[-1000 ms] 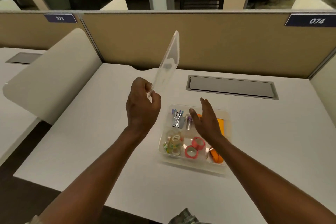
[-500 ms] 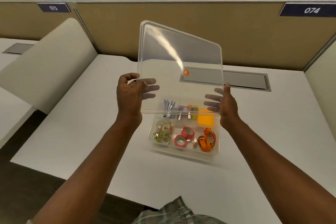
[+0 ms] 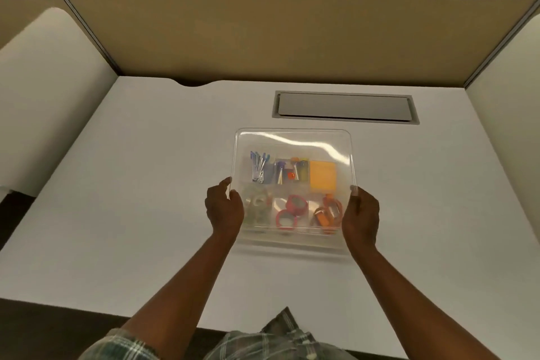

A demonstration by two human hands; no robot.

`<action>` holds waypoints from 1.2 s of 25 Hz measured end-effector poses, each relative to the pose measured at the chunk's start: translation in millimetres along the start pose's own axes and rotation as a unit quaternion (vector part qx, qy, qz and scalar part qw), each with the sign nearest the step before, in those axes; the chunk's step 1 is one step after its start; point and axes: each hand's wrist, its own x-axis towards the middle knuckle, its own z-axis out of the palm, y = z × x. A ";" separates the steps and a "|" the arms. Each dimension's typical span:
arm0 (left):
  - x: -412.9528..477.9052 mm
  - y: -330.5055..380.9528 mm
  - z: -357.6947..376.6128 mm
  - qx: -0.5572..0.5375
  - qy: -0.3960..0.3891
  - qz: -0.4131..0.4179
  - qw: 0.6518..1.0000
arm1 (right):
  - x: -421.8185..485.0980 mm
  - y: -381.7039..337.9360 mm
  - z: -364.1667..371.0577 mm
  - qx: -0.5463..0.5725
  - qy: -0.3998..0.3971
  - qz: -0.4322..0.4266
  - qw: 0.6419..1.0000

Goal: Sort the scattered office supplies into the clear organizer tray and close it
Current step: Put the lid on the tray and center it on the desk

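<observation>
The clear lid (image 3: 295, 142) lies nearly flat over the clear organizer tray (image 3: 292, 238) in the middle of the white desk. My left hand (image 3: 223, 209) grips the lid's left edge and my right hand (image 3: 361, 215) grips its right edge. Through the lid I see blue-tipped pins (image 3: 258, 166), an orange sticky-note pad (image 3: 323, 175), red tape rolls (image 3: 292, 210), orange clips (image 3: 328, 213) and pale tape rolls (image 3: 258, 206) in separate compartments. Whether the lid rests on the tray's rim or hovers just above it is unclear.
A grey cable hatch (image 3: 344, 108) is set into the desk behind the tray. Tan partition walls (image 3: 263, 29) stand at the back, with cream dividers (image 3: 49, 90) at both sides. The desk's front edge is close to my body.
The lid went from upright in my left hand alone, to tilted in both hands, to lowered almost flat over the tray. My right hand took hold of its right edge.
</observation>
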 end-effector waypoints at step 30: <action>157.2 28.4 74.8 -0.112 -0.164 -0.130 0.971 | 150.4 -6.8 63.0 0.145 -0.115 0.274 0.944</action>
